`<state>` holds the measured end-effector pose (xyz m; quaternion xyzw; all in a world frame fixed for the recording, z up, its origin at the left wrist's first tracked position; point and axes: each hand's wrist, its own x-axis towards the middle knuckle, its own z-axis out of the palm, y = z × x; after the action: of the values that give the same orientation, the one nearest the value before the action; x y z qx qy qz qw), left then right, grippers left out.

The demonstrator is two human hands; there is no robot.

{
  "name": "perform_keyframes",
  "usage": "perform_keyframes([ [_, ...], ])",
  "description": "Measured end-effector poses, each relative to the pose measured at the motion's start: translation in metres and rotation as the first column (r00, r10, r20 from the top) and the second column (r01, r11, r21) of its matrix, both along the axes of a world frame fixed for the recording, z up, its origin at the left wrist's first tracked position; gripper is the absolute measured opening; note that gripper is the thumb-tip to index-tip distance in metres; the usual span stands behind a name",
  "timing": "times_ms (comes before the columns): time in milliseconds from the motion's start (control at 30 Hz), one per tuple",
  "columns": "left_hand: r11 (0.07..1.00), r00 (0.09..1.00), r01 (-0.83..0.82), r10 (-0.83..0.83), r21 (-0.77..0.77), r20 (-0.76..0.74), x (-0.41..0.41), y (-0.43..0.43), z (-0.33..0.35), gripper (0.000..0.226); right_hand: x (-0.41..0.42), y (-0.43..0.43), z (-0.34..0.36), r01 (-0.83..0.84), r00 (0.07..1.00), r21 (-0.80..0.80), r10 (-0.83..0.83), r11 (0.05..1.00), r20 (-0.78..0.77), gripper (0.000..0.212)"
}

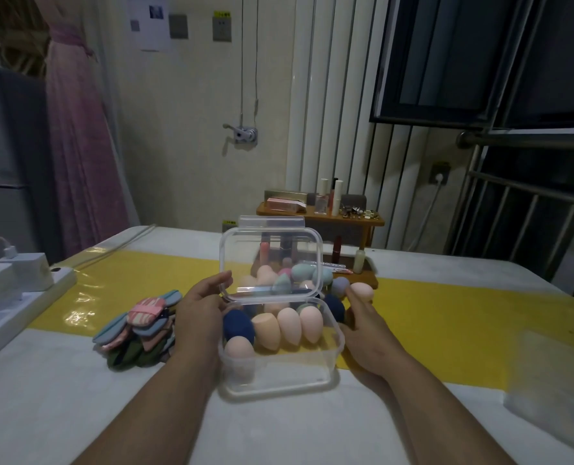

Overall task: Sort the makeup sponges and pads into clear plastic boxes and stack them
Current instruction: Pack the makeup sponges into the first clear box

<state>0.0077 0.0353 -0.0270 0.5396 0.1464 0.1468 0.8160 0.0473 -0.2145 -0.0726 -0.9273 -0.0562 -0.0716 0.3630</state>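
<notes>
the clear box (280, 374) of sponges (289, 325) sits between the hands; the left hand (200, 307) pinches its raised lid (272, 260), the right hand (366, 330) seems to lie open beside it

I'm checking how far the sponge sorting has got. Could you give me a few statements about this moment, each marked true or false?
1. The lid of the clear box stands raised. True.
2. The left hand grips the lid's left edge. True.
3. The pads are packed inside the box. False: they lie in a pile on the table, to the left of the box.
4. The box holds only peach sponges. False: a navy sponge lies in it beside the peach sponges.
</notes>
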Motion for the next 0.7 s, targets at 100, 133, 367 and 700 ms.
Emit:
perform_keyframes([
  [100, 1.000, 1.000, 0.006, -0.006, 0.002, 0.006, -0.002, -0.002, 0.001, 0.055, -0.001, 0.001, 0.000, 0.008, 1.000, -0.024, -0.008, 1.000, 0.029, 0.057],
  [133, 1.000, 1.000, 0.012, -0.012, 0.005, 0.012, -0.002, -0.002, 0.002, 0.055, 0.000, 0.001, -0.001, 0.021, 0.999, -0.028, -0.020, 0.999, 0.033, 0.051],
  [367, 1.000, 1.000, 0.023, -0.023, 0.003, 0.014, -0.003, -0.004, 0.002, 0.054, 0.000, -0.001, 0.003, 0.125, 0.990, 0.077, -0.129, 0.989, 0.051, 0.032],
  [700, 0.998, 0.997, 0.057, -0.056, -0.033, 0.043, -0.003, -0.012, -0.003, 0.054, -0.042, 0.008, 0.056, 0.084, 0.946, 0.462, -0.216, 0.883, 0.242, 0.025],
])
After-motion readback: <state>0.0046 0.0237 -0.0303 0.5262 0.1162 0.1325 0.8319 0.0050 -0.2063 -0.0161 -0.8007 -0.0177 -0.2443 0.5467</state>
